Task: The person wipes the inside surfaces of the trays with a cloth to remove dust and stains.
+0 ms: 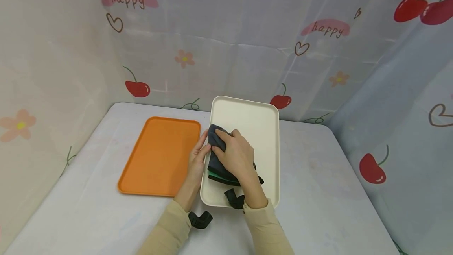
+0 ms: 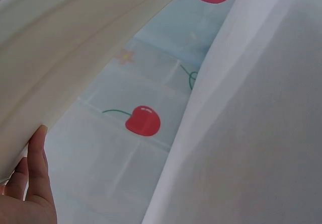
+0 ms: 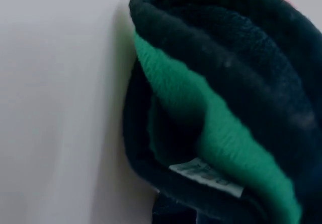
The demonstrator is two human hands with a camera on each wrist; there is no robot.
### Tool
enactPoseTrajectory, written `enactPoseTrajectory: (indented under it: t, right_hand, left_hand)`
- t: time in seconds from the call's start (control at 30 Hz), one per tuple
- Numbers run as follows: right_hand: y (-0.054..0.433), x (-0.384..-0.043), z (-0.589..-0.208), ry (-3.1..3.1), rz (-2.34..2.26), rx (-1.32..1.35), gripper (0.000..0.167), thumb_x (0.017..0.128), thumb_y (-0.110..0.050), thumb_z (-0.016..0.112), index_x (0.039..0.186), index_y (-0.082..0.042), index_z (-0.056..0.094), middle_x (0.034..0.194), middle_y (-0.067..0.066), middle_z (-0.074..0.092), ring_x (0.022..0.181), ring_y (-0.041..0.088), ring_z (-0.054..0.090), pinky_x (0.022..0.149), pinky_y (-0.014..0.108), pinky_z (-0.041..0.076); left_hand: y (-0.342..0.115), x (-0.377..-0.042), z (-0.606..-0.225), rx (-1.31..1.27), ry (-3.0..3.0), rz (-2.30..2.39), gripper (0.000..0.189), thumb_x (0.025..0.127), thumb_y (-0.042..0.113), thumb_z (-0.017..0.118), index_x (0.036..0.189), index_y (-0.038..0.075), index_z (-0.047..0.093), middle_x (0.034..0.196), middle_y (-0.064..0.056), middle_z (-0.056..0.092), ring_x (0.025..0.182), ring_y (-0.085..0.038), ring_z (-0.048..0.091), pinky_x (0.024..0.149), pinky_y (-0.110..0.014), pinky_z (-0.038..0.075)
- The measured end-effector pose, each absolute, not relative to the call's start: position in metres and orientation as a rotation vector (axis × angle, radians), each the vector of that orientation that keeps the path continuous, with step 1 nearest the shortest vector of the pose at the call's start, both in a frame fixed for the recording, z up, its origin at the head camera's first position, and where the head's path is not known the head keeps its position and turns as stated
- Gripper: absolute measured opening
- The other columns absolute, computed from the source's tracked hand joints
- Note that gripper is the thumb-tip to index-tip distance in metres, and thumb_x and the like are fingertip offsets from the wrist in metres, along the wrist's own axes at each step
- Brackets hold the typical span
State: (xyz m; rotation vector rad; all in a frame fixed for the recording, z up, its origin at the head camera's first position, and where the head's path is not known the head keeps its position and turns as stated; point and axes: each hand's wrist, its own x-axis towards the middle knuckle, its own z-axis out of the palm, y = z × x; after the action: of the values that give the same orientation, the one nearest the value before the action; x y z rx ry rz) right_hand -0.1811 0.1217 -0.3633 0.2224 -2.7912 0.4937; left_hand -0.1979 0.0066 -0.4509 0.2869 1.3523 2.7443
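Note:
A dark navy fleece piece (image 1: 217, 161) with a green layer lies on the left half of a cream tray (image 1: 266, 148). Its wide mouth has dark binding; a white label (image 3: 206, 175) shows inside in the right wrist view. My right hand (image 1: 236, 154) grips the fleece from above, thumb and fingers curled into its upper part. With my left hand (image 1: 194, 164) I hold the tray's left rim, thumb at the top edge beside the fleece. In the left wrist view, the fingers (image 2: 37, 163) lie along the tray's underside, which slants up above the table.
An orange tray (image 1: 159, 156) lies flat on the white-covered table (image 1: 318, 192), just left of the cream one. A patterned curtain (image 1: 233, 66) stands behind the table. Black wrist camera mounts (image 1: 200, 220) hang at both sleeves.

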Motion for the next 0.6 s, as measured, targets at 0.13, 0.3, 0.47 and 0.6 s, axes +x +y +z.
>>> enactPoseTrajectory:
  t: [0.13,0.3,0.47,0.6]
  right_hand:
    - [0.122,-0.181,-0.364,-2.794,0.501,0.224,0.047,0.084,-0.032,0.076,0.129,-0.026,0.066,0.096,0.011,0.064,0.069,0.018,0.053,0.048,0.026,0.037]
    - [0.124,-0.182,-0.364,-2.807,0.502,0.225,0.048,0.084,-0.033,0.076,0.130,-0.027,0.065,0.096,0.010,0.063,0.068,0.018,0.053,0.048,0.026,0.037]
    - [0.128,-0.182,-0.363,-2.822,0.517,0.206,0.048,0.084,-0.034,0.076,0.130,-0.029,0.065,0.093,0.009,0.062,0.065,0.017,0.050,0.048,0.026,0.036]
    - [0.132,-0.181,-0.361,-2.836,0.518,0.171,0.047,0.084,-0.034,0.076,0.130,-0.030,0.065,0.093,0.009,0.062,0.064,0.017,0.050,0.048,0.026,0.037]
  left_hand:
    - [0.006,-0.197,-0.451,0.288,1.338,2.746,0.054,0.101,0.010,0.044,0.154,0.014,0.032,0.159,-0.002,0.032,0.131,-0.004,0.048,0.105,-0.021,0.045]
    - [0.006,-0.198,-0.453,0.289,1.319,2.752,0.054,0.101,0.011,0.045,0.154,0.014,0.032,0.160,-0.002,0.032,0.132,-0.004,0.048,0.105,-0.021,0.044]
    - [0.007,-0.200,-0.453,0.300,1.281,2.763,0.054,0.102,0.010,0.044,0.154,0.014,0.031,0.160,-0.003,0.031,0.131,-0.005,0.049,0.104,-0.022,0.045]
    - [0.007,-0.200,-0.453,0.294,1.274,2.765,0.052,0.103,0.009,0.042,0.154,0.015,0.032,0.159,-0.001,0.032,0.129,-0.006,0.052,0.103,-0.023,0.047]
